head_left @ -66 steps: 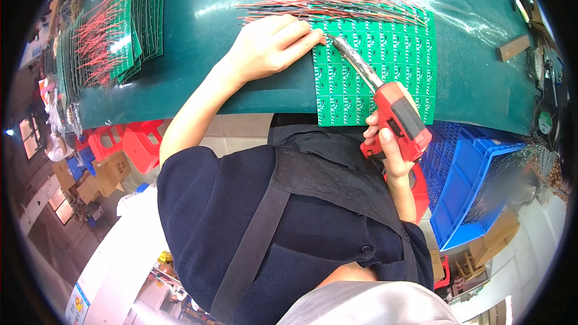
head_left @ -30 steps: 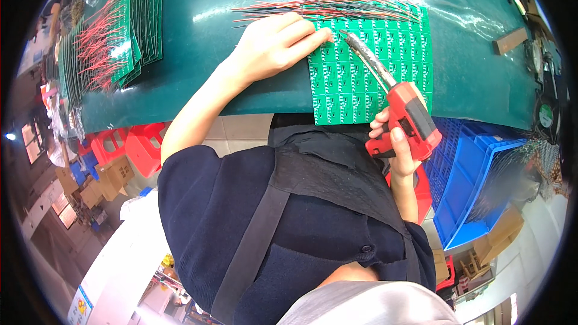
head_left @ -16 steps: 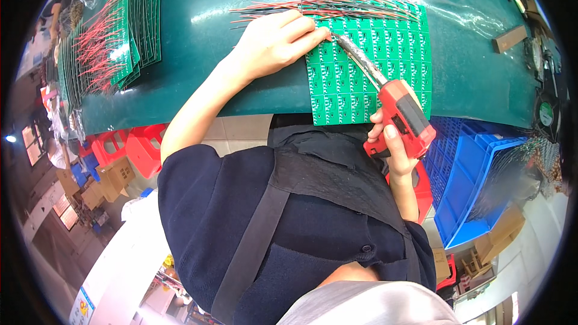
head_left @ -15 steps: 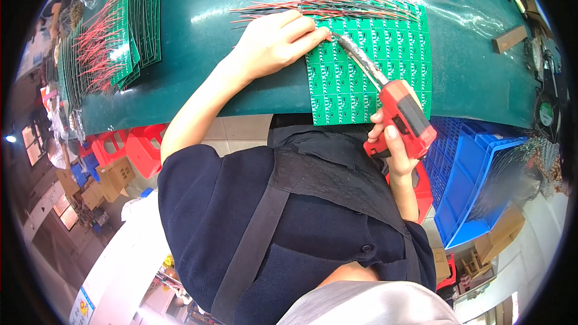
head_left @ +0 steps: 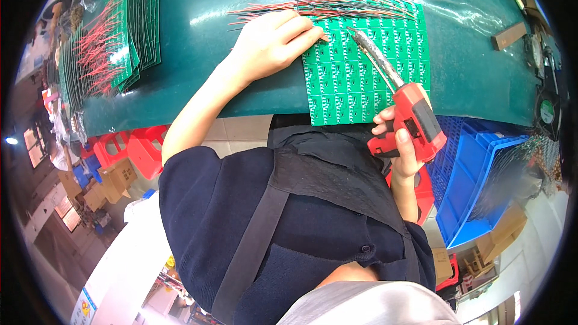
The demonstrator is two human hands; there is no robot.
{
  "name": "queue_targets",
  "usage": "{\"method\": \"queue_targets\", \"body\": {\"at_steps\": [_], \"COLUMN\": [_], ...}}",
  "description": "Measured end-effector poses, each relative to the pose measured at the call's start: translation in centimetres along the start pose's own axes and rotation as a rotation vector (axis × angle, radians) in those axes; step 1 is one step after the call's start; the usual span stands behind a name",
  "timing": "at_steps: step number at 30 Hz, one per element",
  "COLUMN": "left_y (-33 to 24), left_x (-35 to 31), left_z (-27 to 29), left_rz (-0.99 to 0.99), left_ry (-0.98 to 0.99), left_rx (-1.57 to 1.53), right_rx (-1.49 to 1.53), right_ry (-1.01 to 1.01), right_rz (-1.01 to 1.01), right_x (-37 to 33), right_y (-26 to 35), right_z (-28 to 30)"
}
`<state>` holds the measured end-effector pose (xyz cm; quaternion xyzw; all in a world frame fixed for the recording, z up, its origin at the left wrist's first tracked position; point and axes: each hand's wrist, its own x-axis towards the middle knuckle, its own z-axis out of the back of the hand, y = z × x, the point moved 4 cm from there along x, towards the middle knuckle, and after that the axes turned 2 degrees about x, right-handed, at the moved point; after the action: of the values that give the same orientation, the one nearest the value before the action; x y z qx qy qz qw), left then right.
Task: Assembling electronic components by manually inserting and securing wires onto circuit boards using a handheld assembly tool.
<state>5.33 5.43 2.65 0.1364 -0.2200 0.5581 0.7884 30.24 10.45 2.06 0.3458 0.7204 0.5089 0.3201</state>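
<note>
A green panel of small circuit boards (head_left: pixel 355 87) lies on the green table in front of me. Over its upper left corner, my left hand (head_left: pixel 271 42) has thumb and fingers pinched on a thin red wire (head_left: pixel 326 38), most of which the hand hides. My right hand (head_left: pixel 402 141) is wrapped round the grip of a red and black soldering gun (head_left: pixel 419 121). Its tip points up and left, over the panel's upper rows, a short way right of my left fingertips. Loose red and black wires (head_left: pixel 361 6) lie along the panel's far edge.
Green panels with red wires (head_left: pixel 129 36) stand stacked at the table's left. A brown block (head_left: pixel 509 37) sits at the right. Below the table edge are a blue crate (head_left: pixel 475 186) on the right and red stools (head_left: pixel 144 150) on the left.
The soldering gun has moved slightly right and down, its tip drawing away from my left fingertips. The panel has shifted a little left. My left hand keeps its pinch in nearly the same place.
</note>
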Motion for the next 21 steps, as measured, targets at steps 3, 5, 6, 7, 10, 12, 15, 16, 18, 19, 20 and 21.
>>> {"method": "queue_targets", "body": {"at_steps": [3, 5, 6, 7, 10, 12, 15, 16, 18, 19, 20, 21], "left_y": [-0.2, -0.3, -0.3, -0.3, -0.3, -0.2, -0.2, -0.2, -0.2, -0.2, -0.2, -0.2], "left_x": [0.5, 0.9, 1.1, 1.2, 1.4, 1.3, 1.3, 1.3, 1.3, 1.3, 1.3, 1.3], "left_z": [0.1, -0.2, -0.5, -0.7, -1.1, -1.2, -1.2, -1.2, -1.2, -1.2, -1.2, -1.2], "left_rz": [0.006, -0.001, -0.007, -0.008, -0.019, 0.011, 0.009, 0.01, 0.007, 0.008, 0.003, -0.004], "left_ry": [-0.009, 0.015, 0.039, 0.039, 0.063, 0.103, 0.088, 0.089, 0.091, 0.092, 0.089, 0.085], "left_rx": [0.003, -0.006, -0.014, -0.014, -0.007, -0.021, -0.019, -0.018, -0.015, -0.014, -0.017, -0.022], "right_rx": [-0.001, -0.013, -0.012, -0.011, -0.008, -0.006, -0.022, -0.038, -0.054, -0.062, -0.07, -0.07], "right_ry": [-0.011, 0.018, 0.017, 0.003, -0.017, -0.019, 0.011, 0.02, 0.029, 0.034, 0.039, 0.038], "right_rz": [-0.054, -0.077, -0.076, -0.08, -0.085, -0.086, -0.106, -0.116, -0.126, -0.132, -0.138, -0.137], "right_x": [-0.3, -0.5, -0.4, -0.3, -0.2, -0.2, -0.1, -0.2, -0.2, -0.3, -0.3, -0.3], "right_y": [-0.2, -0.4, -0.4, -0.3, -0.2, -0.2, -0.2, -0.3, -0.4, -0.4, -0.4, -0.4], "right_z": [0.5, 0.8, 0.7, 0.6, 0.4, 0.5, 0.5, 0.5, 0.6, 0.7, 0.7, 0.5]}}
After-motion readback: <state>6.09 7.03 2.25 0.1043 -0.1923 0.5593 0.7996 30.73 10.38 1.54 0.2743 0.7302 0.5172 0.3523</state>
